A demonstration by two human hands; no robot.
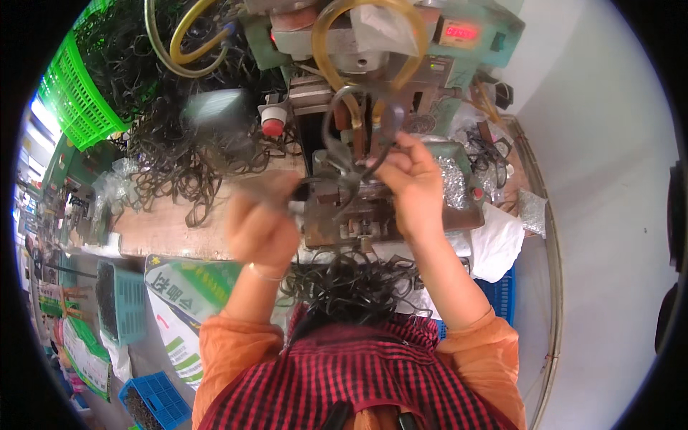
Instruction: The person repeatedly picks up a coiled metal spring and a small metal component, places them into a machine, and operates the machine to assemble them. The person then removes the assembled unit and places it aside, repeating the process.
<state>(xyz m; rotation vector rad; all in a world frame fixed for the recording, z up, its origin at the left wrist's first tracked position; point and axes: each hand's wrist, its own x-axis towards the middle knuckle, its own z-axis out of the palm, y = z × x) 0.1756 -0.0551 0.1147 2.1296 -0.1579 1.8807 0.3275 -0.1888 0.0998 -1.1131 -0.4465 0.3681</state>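
A black strap curves up in a loop in front of a green press machine. My right hand pinches this strap between thumb and fingers, just above the machine's metal work bed. To the left, my left hand is closed and blurred by motion. A dark length of strap shows at its fingertips and stretches toward the right hand; its exact grip is smeared. More black straps lie heaped on my lap, below the bed.
A large tangle of black straps covers the table's left side, beside a green basket. A red push button sticks out near the press. Small metal pieces fill a tray on the right. A white wall bounds the right side.
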